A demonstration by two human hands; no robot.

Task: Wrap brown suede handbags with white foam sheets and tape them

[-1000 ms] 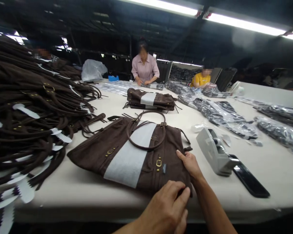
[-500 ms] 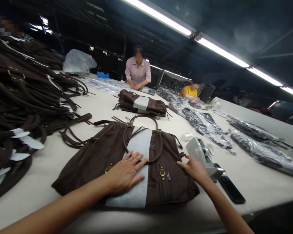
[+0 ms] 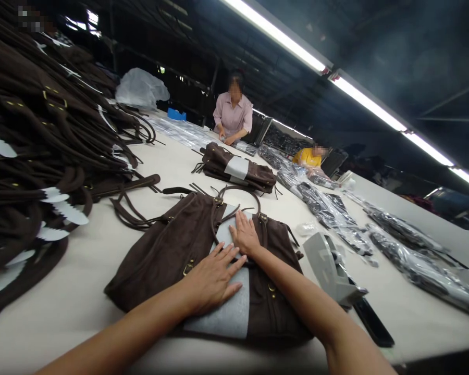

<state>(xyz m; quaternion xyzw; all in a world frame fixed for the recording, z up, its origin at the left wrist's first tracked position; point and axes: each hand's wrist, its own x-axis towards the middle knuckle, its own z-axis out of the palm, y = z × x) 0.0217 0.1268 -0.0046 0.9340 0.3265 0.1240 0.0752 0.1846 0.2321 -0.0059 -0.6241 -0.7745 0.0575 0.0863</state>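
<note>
A dark brown handbag [image 3: 156,260] lies flat on the table before me, with a pale grey band [image 3: 226,312] running across its middle. My left hand [image 3: 213,278] rests spread on the band near the bag's centre. Higher up, close to the handle [image 3: 240,188], my right hand [image 3: 245,234] lies flat with fingers stretched over the band. Neither hand grips anything. My right forearm crosses the bag's right side and hides part of its buckle and strap.
Brown bags [image 3: 31,130] with white paper pieces are heaped at left. Behind my bag lies another banded brown bag [image 3: 238,169]. A grey tape dispenser [image 3: 328,265] and a black phone-like object [image 3: 373,323] sit at right, near plastic-wrapped bags [image 3: 422,265]. Two people work farther back.
My right hand has moved from the bag's right edge leftward onto the grey band, beside the handle. My left hand stays on the band. The view has shifted slightly.
</note>
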